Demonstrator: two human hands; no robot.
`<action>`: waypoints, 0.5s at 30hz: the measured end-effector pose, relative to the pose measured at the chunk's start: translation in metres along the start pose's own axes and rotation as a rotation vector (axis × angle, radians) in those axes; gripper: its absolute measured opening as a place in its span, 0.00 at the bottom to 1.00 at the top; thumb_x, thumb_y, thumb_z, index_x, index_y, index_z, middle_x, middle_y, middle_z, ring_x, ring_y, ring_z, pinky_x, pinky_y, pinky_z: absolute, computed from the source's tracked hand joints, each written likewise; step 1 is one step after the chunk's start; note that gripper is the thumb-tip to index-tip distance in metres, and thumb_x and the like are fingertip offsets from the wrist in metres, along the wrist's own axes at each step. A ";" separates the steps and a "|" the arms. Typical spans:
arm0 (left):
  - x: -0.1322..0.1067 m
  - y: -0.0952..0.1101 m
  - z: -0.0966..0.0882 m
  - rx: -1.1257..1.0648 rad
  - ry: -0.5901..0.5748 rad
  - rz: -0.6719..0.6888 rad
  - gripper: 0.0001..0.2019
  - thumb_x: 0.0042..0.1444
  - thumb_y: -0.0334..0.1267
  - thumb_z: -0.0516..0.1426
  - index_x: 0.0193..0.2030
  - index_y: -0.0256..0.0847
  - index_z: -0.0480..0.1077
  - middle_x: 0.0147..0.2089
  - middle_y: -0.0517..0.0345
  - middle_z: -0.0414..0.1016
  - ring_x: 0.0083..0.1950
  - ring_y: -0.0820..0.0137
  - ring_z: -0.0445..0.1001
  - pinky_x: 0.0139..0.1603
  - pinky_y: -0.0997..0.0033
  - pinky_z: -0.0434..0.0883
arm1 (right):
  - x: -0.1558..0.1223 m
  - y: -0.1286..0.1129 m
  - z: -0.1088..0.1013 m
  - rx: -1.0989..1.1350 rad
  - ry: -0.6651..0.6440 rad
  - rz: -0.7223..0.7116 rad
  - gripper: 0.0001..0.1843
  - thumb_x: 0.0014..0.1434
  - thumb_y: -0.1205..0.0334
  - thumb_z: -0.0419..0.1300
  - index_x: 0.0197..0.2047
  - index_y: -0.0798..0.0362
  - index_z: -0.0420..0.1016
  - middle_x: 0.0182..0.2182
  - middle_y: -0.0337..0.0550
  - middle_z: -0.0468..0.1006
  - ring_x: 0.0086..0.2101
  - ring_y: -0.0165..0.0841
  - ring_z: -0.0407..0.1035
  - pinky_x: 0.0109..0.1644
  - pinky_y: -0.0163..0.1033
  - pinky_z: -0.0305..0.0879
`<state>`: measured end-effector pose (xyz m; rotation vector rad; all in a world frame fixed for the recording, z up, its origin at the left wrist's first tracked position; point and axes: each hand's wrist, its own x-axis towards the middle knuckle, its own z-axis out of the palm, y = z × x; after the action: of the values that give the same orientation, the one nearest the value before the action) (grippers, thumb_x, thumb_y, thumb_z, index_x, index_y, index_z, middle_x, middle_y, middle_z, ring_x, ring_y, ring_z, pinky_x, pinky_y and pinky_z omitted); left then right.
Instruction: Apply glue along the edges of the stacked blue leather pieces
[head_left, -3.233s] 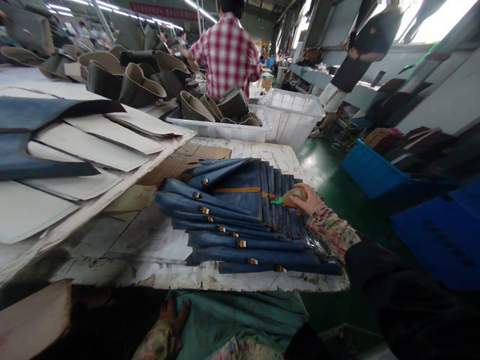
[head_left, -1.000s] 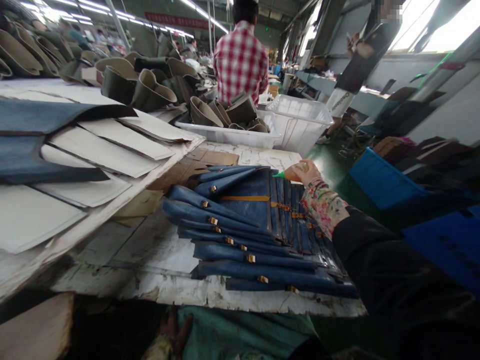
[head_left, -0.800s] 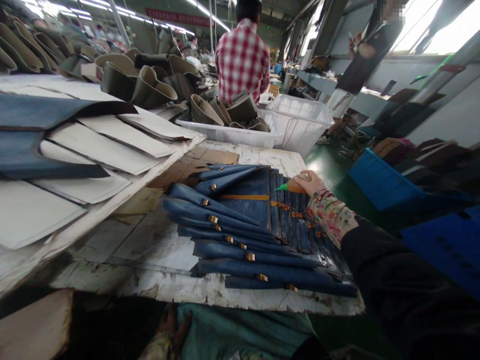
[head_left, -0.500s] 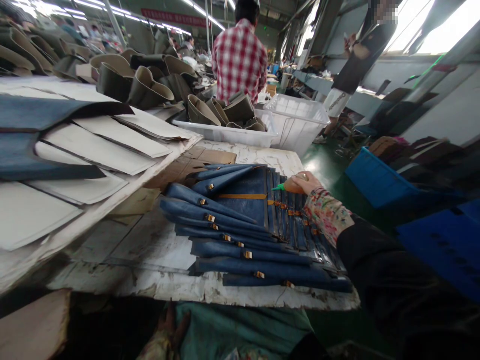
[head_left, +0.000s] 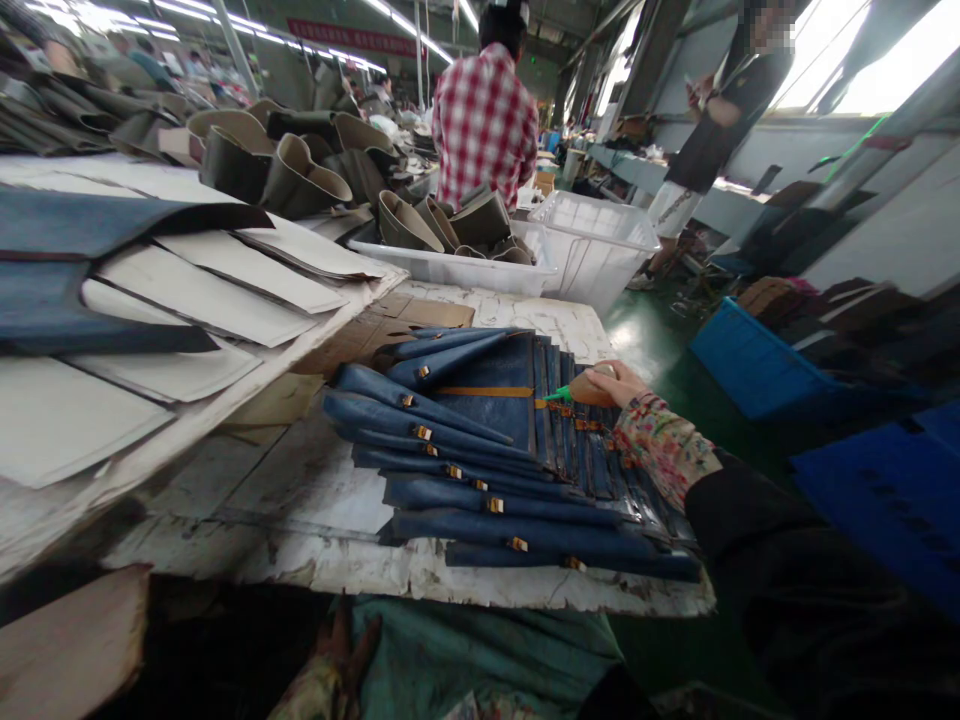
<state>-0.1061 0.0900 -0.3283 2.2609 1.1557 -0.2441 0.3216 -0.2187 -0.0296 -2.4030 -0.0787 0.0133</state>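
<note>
My right hand [head_left: 622, 382] is closed around a brownish squeeze bottle [head_left: 590, 388] with a green nozzle [head_left: 556, 394]. The nozzle tip is at the orange strip on the overlapping edges of a fanned stack of blue leather pieces [head_left: 487, 365]; whether it touches cannot be made out. Several of these pieces are folded back to the left and carry small gold-coloured clasps [head_left: 496, 506]. Low in the view, my left hand [head_left: 345, 640] rests with its fingers apart beside the green cloth [head_left: 480, 655] over my lap, holding nothing.
The leather lies on a worn white worktable [head_left: 315, 560]. To the left, pale panels [head_left: 217, 285] and blue sheets [head_left: 112, 225] cover a raised board. Behind stand a bin [head_left: 450, 262] of dark curled pieces and a person in a checked shirt [head_left: 486, 120]. Blue crates [head_left: 757, 365] stand right.
My right hand has moved slightly down with the bottle, bringing the green nozzle from above the orange strip to its level. My left hand stays low with its fingers apart.
</note>
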 end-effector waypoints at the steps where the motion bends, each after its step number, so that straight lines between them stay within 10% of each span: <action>1: -0.001 0.001 -0.001 -0.005 -0.002 0.002 0.37 0.53 0.57 0.41 0.64 0.32 0.48 0.60 0.36 0.52 0.61 0.46 0.56 0.59 0.56 0.58 | 0.000 0.001 0.001 -0.013 0.002 -0.006 0.21 0.47 0.48 0.60 0.41 0.53 0.69 0.38 0.45 0.72 0.39 0.36 0.65 0.45 0.40 0.62; 15: -0.003 0.007 -0.009 0.013 -0.045 -0.023 0.38 0.53 0.56 0.42 0.65 0.31 0.45 0.59 0.36 0.52 0.60 0.47 0.58 0.59 0.58 0.58 | -0.007 0.015 0.005 -0.073 0.028 -0.180 0.29 0.44 0.42 0.58 0.45 0.52 0.67 0.41 0.47 0.71 0.42 0.39 0.65 0.49 0.45 0.62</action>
<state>-0.1032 0.0893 -0.3170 2.2431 1.1602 -0.3112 0.3154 -0.2274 -0.0435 -2.4599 -0.2865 -0.1078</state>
